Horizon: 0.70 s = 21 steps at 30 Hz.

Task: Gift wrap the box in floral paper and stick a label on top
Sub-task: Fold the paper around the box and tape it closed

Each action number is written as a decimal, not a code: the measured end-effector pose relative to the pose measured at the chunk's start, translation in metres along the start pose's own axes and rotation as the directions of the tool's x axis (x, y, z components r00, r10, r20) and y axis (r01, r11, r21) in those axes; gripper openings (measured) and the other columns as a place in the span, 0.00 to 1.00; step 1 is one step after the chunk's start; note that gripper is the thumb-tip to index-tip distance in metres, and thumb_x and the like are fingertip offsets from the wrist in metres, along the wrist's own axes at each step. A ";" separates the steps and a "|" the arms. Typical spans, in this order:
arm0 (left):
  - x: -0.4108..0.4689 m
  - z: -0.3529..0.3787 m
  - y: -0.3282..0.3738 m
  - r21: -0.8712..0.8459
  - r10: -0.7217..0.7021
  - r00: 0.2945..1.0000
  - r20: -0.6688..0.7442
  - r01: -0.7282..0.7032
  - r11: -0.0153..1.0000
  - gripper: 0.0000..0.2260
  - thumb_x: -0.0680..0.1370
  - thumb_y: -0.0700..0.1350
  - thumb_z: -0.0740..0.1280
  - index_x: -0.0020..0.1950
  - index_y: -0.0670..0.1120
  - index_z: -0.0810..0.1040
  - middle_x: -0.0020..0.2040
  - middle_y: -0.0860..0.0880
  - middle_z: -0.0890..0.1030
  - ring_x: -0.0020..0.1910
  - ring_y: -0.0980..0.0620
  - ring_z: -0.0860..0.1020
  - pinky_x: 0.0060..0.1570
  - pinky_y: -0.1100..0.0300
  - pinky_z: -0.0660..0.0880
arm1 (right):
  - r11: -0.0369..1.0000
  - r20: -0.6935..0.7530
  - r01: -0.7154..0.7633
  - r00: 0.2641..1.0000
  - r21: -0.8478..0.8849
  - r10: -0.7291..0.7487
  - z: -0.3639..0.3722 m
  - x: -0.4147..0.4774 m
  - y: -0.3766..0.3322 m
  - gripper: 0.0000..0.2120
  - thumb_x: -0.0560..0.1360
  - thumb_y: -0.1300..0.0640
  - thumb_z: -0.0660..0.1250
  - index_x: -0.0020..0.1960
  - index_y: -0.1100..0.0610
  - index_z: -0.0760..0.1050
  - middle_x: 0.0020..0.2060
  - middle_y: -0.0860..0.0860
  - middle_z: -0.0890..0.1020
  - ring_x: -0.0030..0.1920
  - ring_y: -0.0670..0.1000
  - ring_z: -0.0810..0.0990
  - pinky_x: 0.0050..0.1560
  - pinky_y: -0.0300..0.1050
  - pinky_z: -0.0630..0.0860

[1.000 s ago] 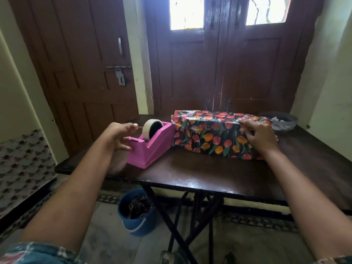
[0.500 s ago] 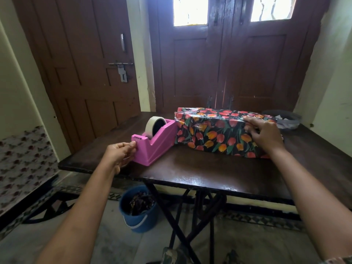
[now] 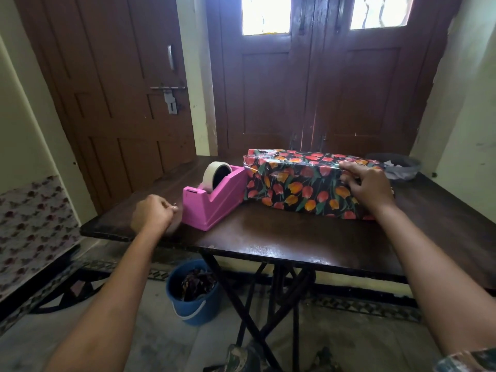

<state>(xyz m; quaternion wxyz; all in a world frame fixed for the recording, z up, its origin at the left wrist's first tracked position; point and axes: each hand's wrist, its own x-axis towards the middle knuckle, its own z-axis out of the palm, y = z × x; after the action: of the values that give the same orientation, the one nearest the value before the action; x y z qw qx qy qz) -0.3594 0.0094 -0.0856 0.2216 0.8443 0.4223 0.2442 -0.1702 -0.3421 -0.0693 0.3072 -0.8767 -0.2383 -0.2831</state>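
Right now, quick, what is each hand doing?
Left hand: fingers pinched together; whether they hold anything cannot be told.
Right hand: grips the wrapped box.

Light glares off the table (image 3: 268,237): dark wood, its top polished and glossy, the near edge scuffed and duller. The floral paper (image 3: 295,189) round the box (image 3: 316,159) is shiny and creased, catching highlights along the top. The tape dispenser (image 3: 214,208) shows smooth pink plastic with a soft sheen, and its tape roll (image 3: 210,174) looks pale and matt. Below, the bucket (image 3: 193,310) is blue plastic and the table legs (image 3: 295,331) are dark metal. Behind, the brown wooden door (image 3: 107,103) carries a dull metal latch (image 3: 170,100).
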 end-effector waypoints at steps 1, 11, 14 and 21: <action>-0.006 -0.002 -0.004 -0.013 -0.001 1.000 -0.028 0.001 1.000 0.07 0.76 0.48 0.68 0.47 0.45 0.82 0.48 0.43 0.81 0.50 0.43 0.78 0.41 0.55 0.70 | 1.000 -0.001 0.000 1.000 0.003 0.000 0.001 0.000 0.000 0.16 0.75 0.61 0.67 0.62 0.57 0.77 0.57 0.57 0.80 0.56 0.57 0.80 0.55 0.48 0.74; -0.068 0.026 0.116 -0.888 0.373 0.909 0.187 -0.005 0.459 0.05 0.74 0.42 0.69 0.39 0.43 0.80 0.28 0.52 0.80 0.24 0.62 0.74 0.25 0.71 0.70 | 0.993 0.058 -0.092 0.994 0.067 0.088 -0.009 0.005 -0.009 0.35 0.72 0.60 0.70 0.74 0.53 0.56 0.58 0.53 0.80 0.59 0.55 0.78 0.56 0.45 0.72; -0.086 0.053 0.176 -0.912 0.481 0.860 0.169 -0.048 0.407 0.05 0.74 0.42 0.71 0.38 0.45 0.80 0.30 0.51 0.80 0.24 0.64 0.74 0.26 0.71 0.70 | 0.990 0.072 -0.101 0.993 0.096 0.094 -0.011 0.011 0.001 0.36 0.69 0.59 0.73 0.72 0.53 0.59 0.56 0.53 0.81 0.56 0.54 0.80 0.57 0.48 0.74; -0.103 0.107 0.245 -0.888 0.385 0.906 0.175 -0.023 0.459 0.08 0.73 0.46 0.72 0.34 0.49 0.80 0.33 0.49 0.82 0.34 0.52 0.80 0.42 0.53 0.80 | 0.989 -0.014 0.052 0.999 0.142 -0.050 -0.007 0.010 0.018 0.11 0.67 0.56 0.74 0.48 0.59 0.80 0.47 0.54 0.83 0.49 0.54 0.80 0.50 0.46 0.75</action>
<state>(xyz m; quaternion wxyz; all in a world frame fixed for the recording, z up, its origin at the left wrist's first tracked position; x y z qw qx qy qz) -0.2013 -0.2272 -0.0500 0.6577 0.6883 0.0866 0.2936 -0.1551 -0.3570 -0.0656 0.3628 -0.8447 -0.2786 -0.2778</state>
